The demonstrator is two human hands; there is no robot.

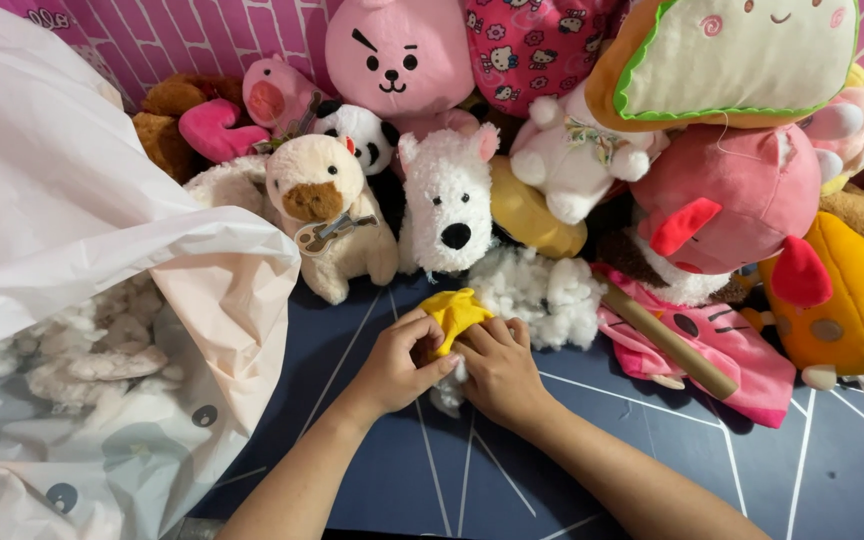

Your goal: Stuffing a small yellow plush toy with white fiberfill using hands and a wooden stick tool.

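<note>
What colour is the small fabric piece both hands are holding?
Yellow fabric piece, clearest in the head view.

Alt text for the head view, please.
Both hands, left hand and right hand, press white stuffing into a small yellow fabric piece on a dark blue mat, facing piled plush toys; a stuffing-filled plastic bag lies left.

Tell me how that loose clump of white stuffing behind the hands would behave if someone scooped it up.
The white stuffing looks fluffy and ragged, so it is probably very light and would squash in a grip. Its wispy edges suggest tufts may pull apart or trail behind. It lies on the dark blue mat against the plush toys, so it seems unlikely to roll.
</note>
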